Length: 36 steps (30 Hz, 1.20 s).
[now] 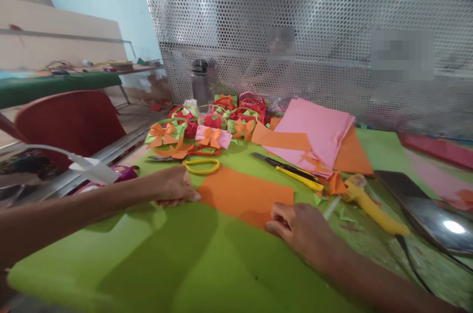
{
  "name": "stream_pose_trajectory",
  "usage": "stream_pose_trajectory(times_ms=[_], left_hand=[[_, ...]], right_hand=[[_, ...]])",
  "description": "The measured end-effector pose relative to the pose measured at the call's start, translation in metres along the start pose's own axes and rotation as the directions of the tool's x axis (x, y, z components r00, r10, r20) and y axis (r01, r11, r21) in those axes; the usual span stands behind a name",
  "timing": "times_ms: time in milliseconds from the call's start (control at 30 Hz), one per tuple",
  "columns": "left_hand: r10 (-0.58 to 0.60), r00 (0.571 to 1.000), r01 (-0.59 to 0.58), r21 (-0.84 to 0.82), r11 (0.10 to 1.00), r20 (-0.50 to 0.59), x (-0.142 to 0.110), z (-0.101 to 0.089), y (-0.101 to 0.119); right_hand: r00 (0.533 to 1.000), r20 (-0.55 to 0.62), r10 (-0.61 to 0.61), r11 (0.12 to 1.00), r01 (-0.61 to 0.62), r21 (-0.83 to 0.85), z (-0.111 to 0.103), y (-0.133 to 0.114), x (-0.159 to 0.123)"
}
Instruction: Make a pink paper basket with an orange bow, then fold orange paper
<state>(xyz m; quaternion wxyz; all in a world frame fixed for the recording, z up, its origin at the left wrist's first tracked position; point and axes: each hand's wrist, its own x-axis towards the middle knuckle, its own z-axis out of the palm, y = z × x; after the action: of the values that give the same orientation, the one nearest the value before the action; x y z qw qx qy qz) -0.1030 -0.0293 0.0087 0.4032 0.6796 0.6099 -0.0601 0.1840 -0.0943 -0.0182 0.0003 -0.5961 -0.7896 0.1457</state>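
Observation:
An orange sheet, paper or thin foam, lies on the green table cover in front of me. At its left end is my left hand, fingers curled in and thumb tip pressed to the edge. My right hand grips the near right edge, its fingers closed, the thumb and index finger at the sheet. Yellow-handled scissors rest just beyond my left hand, blades toward the left. Behind the sheet lies a black and yellow box cutter, slanting down to the right.
Several small felt-like baskets with bows stand at the back, near a grey bottle. Pink sheets are stacked right of them. A yellow glue gun and a phone lie on the right. A red chair stands left.

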Motion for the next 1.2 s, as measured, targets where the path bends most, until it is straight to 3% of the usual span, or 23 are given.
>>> stream_pose_trajectory(times_ms=[467,567,633,700,900,1033,1133,1200], left_hand=[[-0.003,0.997,-0.004,-0.085,0.996,-0.078,-0.002,-0.002,-0.022],[0.022,0.983,-0.039,-0.09,0.995,-0.18,-0.008,-0.009,-0.011],[0.09,0.956,-0.119,-0.089,0.989,-0.279,-0.013,-0.013,0.009],[0.253,0.881,-0.287,-0.026,0.958,-0.399,-0.02,-0.015,0.039],[0.627,0.632,-0.673,0.08,0.736,-0.456,-0.036,-0.007,0.137],[0.804,0.463,-0.847,0.079,0.525,-0.374,-0.041,-0.004,0.187],[0.87,0.38,-0.914,0.015,0.405,-0.313,-0.042,0.004,0.219],[0.928,0.324,-0.944,-0.003,0.329,-0.184,-0.038,0.016,0.233]], right_hand=[[1.0,-0.018,0.012,1.0,-0.011,0.023,-0.001,-0.001,-0.002],[1.0,-0.003,0.02,0.999,-0.02,0.039,-0.005,-0.004,-0.002],[1.0,0.001,0.031,0.998,-0.031,0.049,-0.007,-0.006,-0.002],[0.999,-0.009,0.039,0.998,-0.038,0.053,-0.008,-0.006,-0.001],[0.999,-0.048,0.023,0.997,-0.02,0.068,-0.003,-0.003,-0.002],[0.998,-0.069,0.01,0.997,-0.004,0.079,-0.002,-0.002,-0.002],[0.997,-0.073,0.01,0.997,-0.005,0.073,-0.001,-0.002,-0.001],[0.997,-0.075,0.007,0.998,-0.002,0.067,0.0,-0.001,-0.001]])
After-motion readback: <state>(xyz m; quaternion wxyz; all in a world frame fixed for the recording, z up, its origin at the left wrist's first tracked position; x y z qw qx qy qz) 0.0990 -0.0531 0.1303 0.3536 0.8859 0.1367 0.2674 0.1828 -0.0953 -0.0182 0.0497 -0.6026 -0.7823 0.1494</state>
